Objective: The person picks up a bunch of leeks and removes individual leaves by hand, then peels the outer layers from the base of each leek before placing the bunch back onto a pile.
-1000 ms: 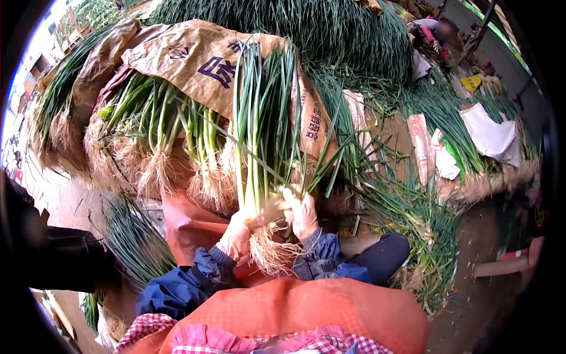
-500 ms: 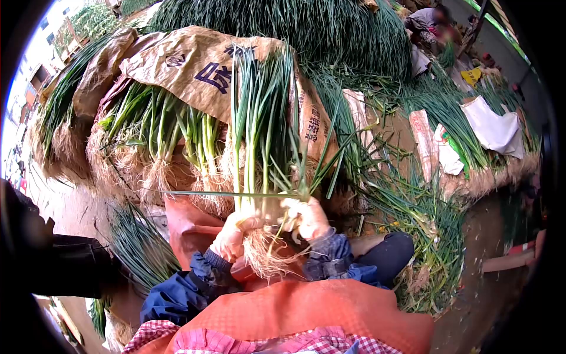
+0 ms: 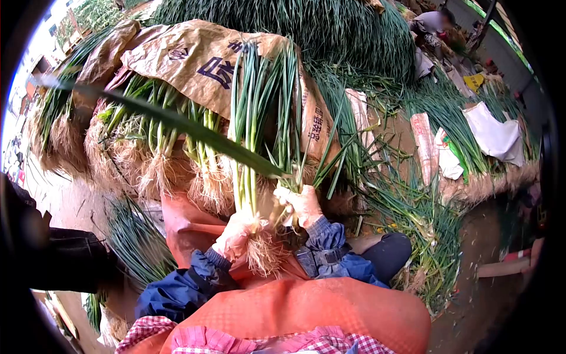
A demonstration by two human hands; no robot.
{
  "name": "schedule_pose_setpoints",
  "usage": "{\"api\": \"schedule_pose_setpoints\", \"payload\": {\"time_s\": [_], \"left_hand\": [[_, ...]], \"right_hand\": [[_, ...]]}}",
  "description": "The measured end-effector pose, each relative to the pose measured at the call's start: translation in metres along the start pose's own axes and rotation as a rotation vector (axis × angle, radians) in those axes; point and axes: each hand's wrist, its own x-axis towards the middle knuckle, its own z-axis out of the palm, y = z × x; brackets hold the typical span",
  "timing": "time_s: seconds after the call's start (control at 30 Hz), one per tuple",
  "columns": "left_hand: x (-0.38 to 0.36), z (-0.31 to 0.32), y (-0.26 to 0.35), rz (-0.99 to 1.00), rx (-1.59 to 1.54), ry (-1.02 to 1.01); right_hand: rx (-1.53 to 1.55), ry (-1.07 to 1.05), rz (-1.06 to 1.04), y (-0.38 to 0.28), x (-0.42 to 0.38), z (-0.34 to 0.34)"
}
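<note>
In my gloved left hand (image 3: 232, 237) is a bunch of green onions (image 3: 245, 183), gripped just above the roots. The stalks stand upright and their pale roots (image 3: 263, 255) hang below my fingers. My gloved right hand (image 3: 306, 205), a little higher and to the right, is closed around some green onion leaves (image 3: 290, 179). One long leaf (image 3: 194, 131) sticks out from it up to the left, close to the camera and blurred. An orange apron (image 3: 295, 312) covers my lap beneath both hands.
Bundled green onions (image 3: 156, 171) lie ahead under a printed sack (image 3: 194, 53). A big green heap (image 3: 283, 29) rises behind. Loose leaves (image 3: 433, 236) litter the ground at right. Farther back sits another person (image 3: 433, 26). White cloth (image 3: 494, 131) covers more onions.
My right hand has moved slightly up and left, away from the bunch's roots. The long leaf, level before, now slants up toward the camera. My left hand still holds the bunch.
</note>
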Motion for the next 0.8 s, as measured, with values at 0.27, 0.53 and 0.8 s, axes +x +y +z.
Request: {"api": "schedule_pose_setpoints", "payload": {"time_s": [0.27,0.53,0.8], "left_hand": [[-0.008,0.036,0.010,0.001,-0.283,0.030],[0.015,0.032,-0.011,0.022,-0.237,0.088],[0.012,0.030,0.002,-0.004,-0.297,0.062]], "right_hand": [[0.379,-0.049,0.065,-0.006,-0.064,-0.010],[0.074,-0.181,0.027,-0.008,-0.045,-0.002],[-0.028,0.315,-0.185,-0.095,-0.140,-0.145]]}}
